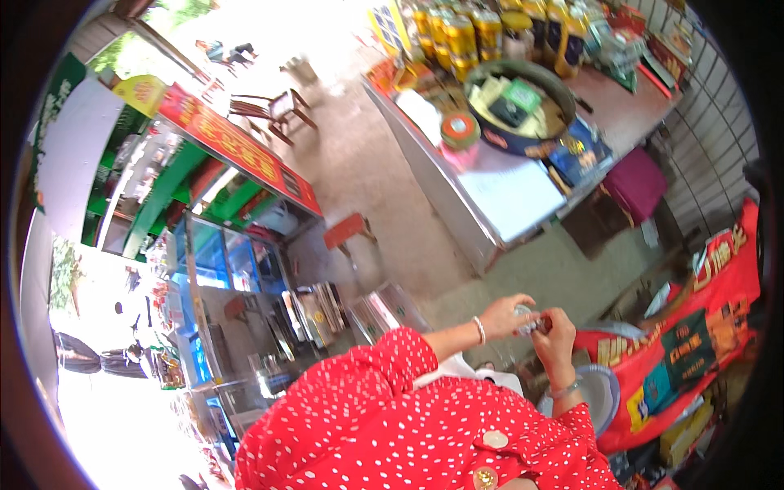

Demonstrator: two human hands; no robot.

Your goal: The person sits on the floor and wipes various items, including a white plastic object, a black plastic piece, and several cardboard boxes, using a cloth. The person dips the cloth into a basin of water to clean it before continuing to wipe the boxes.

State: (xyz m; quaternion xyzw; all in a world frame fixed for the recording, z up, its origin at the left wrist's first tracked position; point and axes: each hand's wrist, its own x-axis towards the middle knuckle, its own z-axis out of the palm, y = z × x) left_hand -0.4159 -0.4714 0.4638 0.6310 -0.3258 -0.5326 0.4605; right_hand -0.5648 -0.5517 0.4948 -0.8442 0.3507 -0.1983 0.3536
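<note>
Close together in front of my body are both hands, on a small shiny object (525,320) that I cannot identify. My left hand (507,317), a beaded bracelet at its wrist, has its fingers around the object's left side. My right hand (554,337), with a bangle, pinches its right side. The fingers hide part of it. A plastic basin (603,392) lies beside my right wrist, and a large red printed bag (680,343) is to the right. Ahead is a counter (520,208) with a round metal tin (520,107) that holds papers and small packets.
Yellow cans (459,40) and a lidded jar (459,131) stand on the counter. A red stool (350,231) and a wooden chair (288,110) are on the floor ahead. Glass display cases (226,263) and green shelves (165,190) line the left. A purple cloth (637,184) hangs by the counter.
</note>
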